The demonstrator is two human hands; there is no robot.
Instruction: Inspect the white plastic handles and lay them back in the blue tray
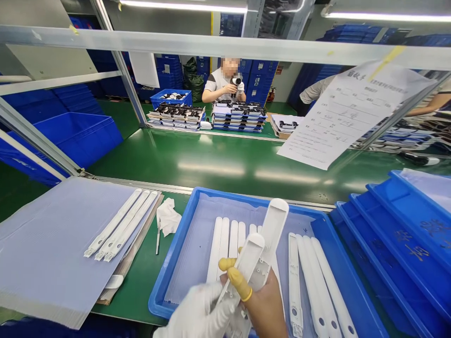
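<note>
While the white-gloved left hand (197,312) and the bare right hand (264,305) grip two white plastic strips (246,263) over a blue tray (169,260), more strips lie inside it.

The gloved fingers close around the lower ends of the strips, and the right hand's yellow finger cots (239,284) pinch them from the other side. Left of the tray, three similar white parts (120,225) rest on a ribbed plastic sheet (52,249), with a crumpled white cloth (168,217) and a slim metal tool (158,237) just beside the rim. Stacked blue trays (398,234) sit to its right. Beyond the tray, across a green workbench (218,164), a co-worker (221,84) holds a small dark-and-white object in both hands.
</note>
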